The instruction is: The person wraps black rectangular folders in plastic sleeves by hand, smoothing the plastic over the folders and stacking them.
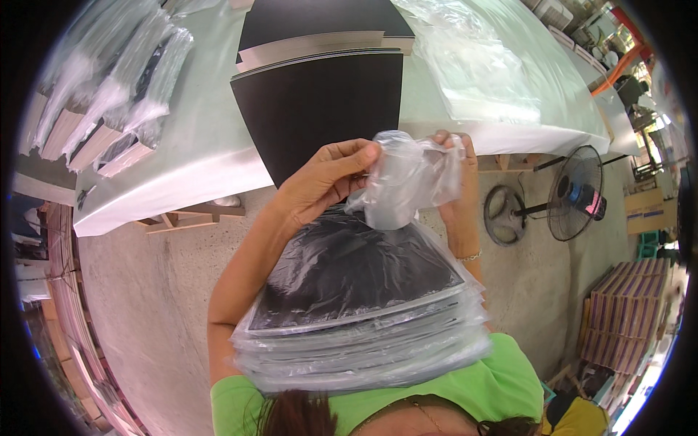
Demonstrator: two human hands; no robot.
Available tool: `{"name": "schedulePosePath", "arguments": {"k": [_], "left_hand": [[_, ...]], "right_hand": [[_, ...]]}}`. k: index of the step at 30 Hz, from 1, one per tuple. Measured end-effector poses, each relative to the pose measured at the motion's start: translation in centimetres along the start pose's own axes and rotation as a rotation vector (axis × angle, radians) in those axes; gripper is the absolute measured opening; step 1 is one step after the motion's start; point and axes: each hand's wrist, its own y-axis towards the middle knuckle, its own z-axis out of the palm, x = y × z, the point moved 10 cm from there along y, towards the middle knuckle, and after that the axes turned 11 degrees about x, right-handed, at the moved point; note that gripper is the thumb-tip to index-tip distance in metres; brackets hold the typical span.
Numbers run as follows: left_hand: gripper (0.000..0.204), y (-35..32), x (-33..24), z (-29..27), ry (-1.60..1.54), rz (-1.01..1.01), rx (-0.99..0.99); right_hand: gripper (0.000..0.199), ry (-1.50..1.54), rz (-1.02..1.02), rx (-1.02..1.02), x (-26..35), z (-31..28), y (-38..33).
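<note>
A bunched piece of clear plastic film [407, 182] is stretched between my two hands. My left hand [338, 171] pinches its left side, thumb on top. My right hand [456, 174] grips its right side, with part of the fingers hidden behind the film. Below my hands, close against my body, is a thick stack of black sheets wrapped in clear plastic [363, 272]. I cannot tell whether the film joins that wrapping. Beyond my hands stands a stack of bare black sheets [323, 102] at the table's near edge.
A table with a pale cover [207, 138] runs across the far side. Plastic-wrapped stacks [102, 142] lie on its left, flat clear bags [483, 80] on its right. A standing fan [578, 192] is at right, near stacked cartons [625, 316].
</note>
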Motion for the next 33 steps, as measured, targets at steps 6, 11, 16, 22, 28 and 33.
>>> {"name": "schedulePosePath", "arguments": {"k": [6, 11, 16, 22, 28, 33], "left_hand": [[0.022, -1.3, -0.8, -2.9, -0.194, 0.074, -0.083], [0.020, -2.6, -2.8, -5.3, -0.161, 0.109, -0.210], [0.020, -2.6, -1.8, -5.2, 0.092, 0.065, -0.160], [0.020, -1.2, -0.3, -0.9, 0.145, 0.010, -0.061], [0.024, -1.2, -0.5, 1.7, 0.294, 0.022, 0.008], [0.027, -1.3, -0.4, 2.3, 0.334, 0.022, 0.029]], "right_hand": [[0.015, 0.397, 0.039, -0.305, -0.4, -13.5, -6.2], [0.042, 0.210, 0.039, -1.178, 8.1, -43.4, -26.9], [0.046, -0.575, -0.186, -0.765, 17.3, -36.9, -21.2], [0.051, -0.403, 0.031, -0.072, 9.2, -10.0, -3.0], [0.021, -0.980, 0.055, 0.311, 4.8, 6.6, -0.3], [0.028, -1.087, -0.075, 0.480, 4.1, 11.6, 0.1]]}}
